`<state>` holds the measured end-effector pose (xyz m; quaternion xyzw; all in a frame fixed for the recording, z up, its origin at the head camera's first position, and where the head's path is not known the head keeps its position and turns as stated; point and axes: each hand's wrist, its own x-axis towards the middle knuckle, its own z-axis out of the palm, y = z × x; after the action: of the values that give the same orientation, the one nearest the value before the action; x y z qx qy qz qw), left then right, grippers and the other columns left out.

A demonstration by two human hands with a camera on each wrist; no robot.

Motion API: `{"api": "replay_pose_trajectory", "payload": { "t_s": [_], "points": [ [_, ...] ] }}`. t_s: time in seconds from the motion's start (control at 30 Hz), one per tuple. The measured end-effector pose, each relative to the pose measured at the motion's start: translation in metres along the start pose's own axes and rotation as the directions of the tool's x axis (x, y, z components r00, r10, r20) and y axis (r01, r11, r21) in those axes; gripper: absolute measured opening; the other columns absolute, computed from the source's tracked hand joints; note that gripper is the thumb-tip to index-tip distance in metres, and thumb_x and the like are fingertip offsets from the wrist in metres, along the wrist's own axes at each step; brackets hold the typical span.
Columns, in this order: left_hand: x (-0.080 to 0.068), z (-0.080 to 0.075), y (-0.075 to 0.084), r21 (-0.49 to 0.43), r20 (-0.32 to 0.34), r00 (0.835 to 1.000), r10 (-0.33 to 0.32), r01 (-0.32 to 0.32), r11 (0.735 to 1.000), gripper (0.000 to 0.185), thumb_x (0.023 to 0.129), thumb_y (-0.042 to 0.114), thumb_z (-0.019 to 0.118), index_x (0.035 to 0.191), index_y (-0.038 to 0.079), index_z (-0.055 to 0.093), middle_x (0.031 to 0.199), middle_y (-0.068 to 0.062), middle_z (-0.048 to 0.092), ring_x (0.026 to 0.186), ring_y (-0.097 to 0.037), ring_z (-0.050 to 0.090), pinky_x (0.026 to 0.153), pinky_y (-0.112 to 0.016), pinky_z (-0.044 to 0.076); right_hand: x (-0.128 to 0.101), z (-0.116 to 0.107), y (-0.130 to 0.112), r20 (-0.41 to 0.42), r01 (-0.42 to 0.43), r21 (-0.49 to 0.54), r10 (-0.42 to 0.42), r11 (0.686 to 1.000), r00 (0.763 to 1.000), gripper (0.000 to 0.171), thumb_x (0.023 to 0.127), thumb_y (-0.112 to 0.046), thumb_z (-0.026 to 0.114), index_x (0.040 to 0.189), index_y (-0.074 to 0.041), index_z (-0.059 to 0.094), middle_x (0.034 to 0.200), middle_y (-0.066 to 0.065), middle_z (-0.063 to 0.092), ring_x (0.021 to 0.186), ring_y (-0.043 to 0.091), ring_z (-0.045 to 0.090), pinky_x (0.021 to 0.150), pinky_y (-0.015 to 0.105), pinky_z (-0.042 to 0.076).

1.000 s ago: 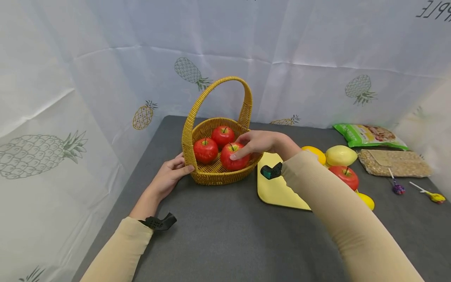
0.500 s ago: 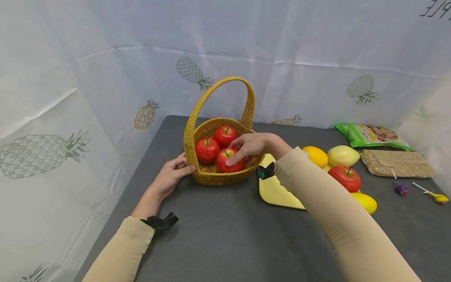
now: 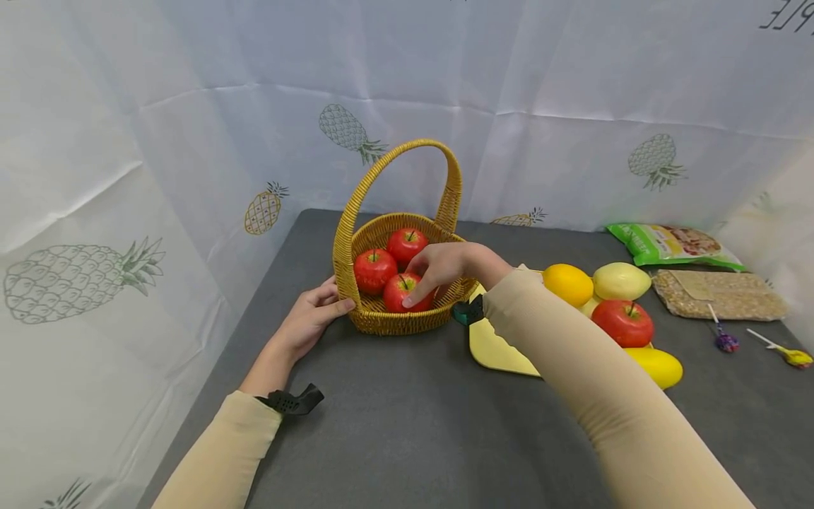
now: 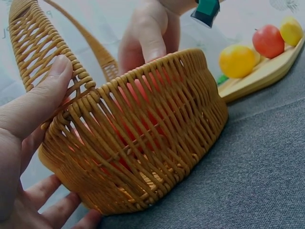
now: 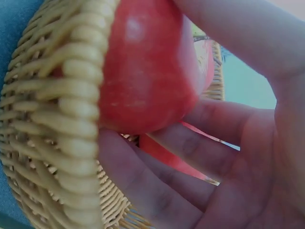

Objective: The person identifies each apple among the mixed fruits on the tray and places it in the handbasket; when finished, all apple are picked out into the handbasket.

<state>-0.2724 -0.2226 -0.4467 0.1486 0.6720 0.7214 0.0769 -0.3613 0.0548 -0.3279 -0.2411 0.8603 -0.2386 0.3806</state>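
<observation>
A yellow wicker basket [image 3: 398,324] with a tall arched handle stands near the back of the table. My left hand [image 3: 309,315] grips its left side, thumb over the rim at the handle's foot and fingers spread along the outer wall in the left wrist view. Inside the basket, my right hand [image 3: 445,264] holds a red apple [image 3: 399,291] between thumb and fingers. Two more red apples sit beside it, one at the left [image 3: 374,270] and one at the back [image 3: 407,245]. The right wrist view shows the held apple [image 5: 147,71] close to the rim.
Right of the basket lies a yellow board [image 3: 499,350], partly under the right forearm. An orange fruit [image 3: 568,284], a pale lemon [image 3: 622,281], a red apple [image 3: 623,323] and a yellow fruit [image 3: 658,367] are there. Farther right are a green packet [image 3: 674,245], a grain bag [image 3: 718,294] and two lollipops [image 3: 726,343].
My right hand has moved left and slightly down with the apple, deeper into the basket. The left hand keeps its place on the basket's side.
</observation>
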Motion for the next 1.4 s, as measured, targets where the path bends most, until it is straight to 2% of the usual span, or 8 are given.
{"api": "replay_pose_trajectory", "payload": {
  "t_s": [0.4,0.63,0.93,1.13,1.27,1.37,1.4],
  "points": [
    [0.002,0.0,0.0,0.012,-0.002,1.0,0.001,-0.001,1.0,0.009,0.098,0.013,0.072,0.105,0.019,0.076,0.168,-0.005,0.022,0.156,-0.017,0.008,0.121,-0.049,0.022,0.002,0.004,-0.009,-0.057,-0.027,-0.113,0.021,0.993,0.998,0.077,0.081,-0.046,0.087,0.137,-0.005,0.053,0.13,0.008,0.055,0.109,0.022,0.062,0.089,0.036,0.056],
    [0.002,0.001,0.0,0.002,0.002,1.0,0.0,0.0,1.0,0.01,0.099,0.013,0.071,0.105,0.019,0.076,0.168,-0.004,0.021,0.156,-0.018,0.008,0.121,-0.049,0.021,0.006,0.006,-0.013,-0.08,-0.015,-0.203,-0.001,0.979,0.997,0.076,0.08,-0.055,0.084,0.134,-0.009,0.057,0.126,0.003,0.058,0.116,0.022,0.053,0.094,0.037,0.051],
    [0.003,0.0,0.0,-0.003,0.005,1.0,-0.002,0.002,1.0,0.012,0.098,0.013,0.072,0.107,0.02,0.076,0.169,-0.004,0.021,0.156,-0.018,0.008,0.121,-0.049,0.022,0.004,0.01,-0.016,-0.094,0.005,-0.15,-0.02,0.989,0.995,0.074,0.083,-0.048,0.083,0.137,-0.004,0.056,0.126,0.005,0.059,0.117,0.023,0.053,0.095,0.036,0.05],
    [0.002,-0.001,0.001,0.007,0.0,1.0,-0.004,0.004,1.0,0.014,0.099,0.014,0.071,0.11,0.02,0.076,0.168,-0.004,0.021,0.156,-0.018,0.008,0.121,-0.049,0.021,0.002,0.013,-0.011,-0.08,0.011,0.022,-0.009,1.0,0.997,0.079,0.086,-0.038,0.084,0.145,0.001,0.049,0.135,0.01,0.056,0.116,0.022,0.061,0.092,0.033,0.055],
    [0.001,-0.001,0.001,0.013,-0.002,1.0,-0.007,0.007,1.0,0.013,0.099,0.014,0.071,0.109,0.02,0.076,0.168,-0.004,0.021,0.156,-0.018,0.008,0.121,-0.049,0.022,-0.007,0.015,-0.003,-0.113,0.073,-0.006,-0.073,0.997,0.991,0.081,0.087,-0.042,0.081,0.149,0.0,0.047,0.145,0.01,0.051,0.128,0.024,0.053,0.102,0.038,0.049],
    [0.0,-0.001,0.0,0.018,-0.003,1.0,-0.009,0.01,1.0,0.013,0.099,0.014,0.071,0.109,0.02,0.076,0.168,-0.005,0.021,0.156,-0.019,0.008,0.121,-0.049,0.023,-0.02,0.018,0.005,-0.172,0.116,-0.039,-0.121,0.992,0.978,0.083,0.088,-0.044,0.079,0.152,-0.002,0.046,0.152,0.011,0.047,0.138,0.026,0.043,0.11,0.044,0.042],
    [0.0,-0.002,0.0,0.021,-0.004,1.0,-0.01,0.01,1.0,0.012,0.099,0.014,0.071,0.108,0.02,0.076,0.168,-0.005,0.022,0.156,-0.019,0.008,0.121,-0.049,0.023,-0.025,0.019,0.008,-0.191,0.127,-0.017,-0.128,0.992,0.973,0.083,0.088,-0.043,0.079,0.152,-0.003,0.046,0.153,0.012,0.046,0.139,0.027,0.043,0.111,0.045,0.041]
  ]
}}
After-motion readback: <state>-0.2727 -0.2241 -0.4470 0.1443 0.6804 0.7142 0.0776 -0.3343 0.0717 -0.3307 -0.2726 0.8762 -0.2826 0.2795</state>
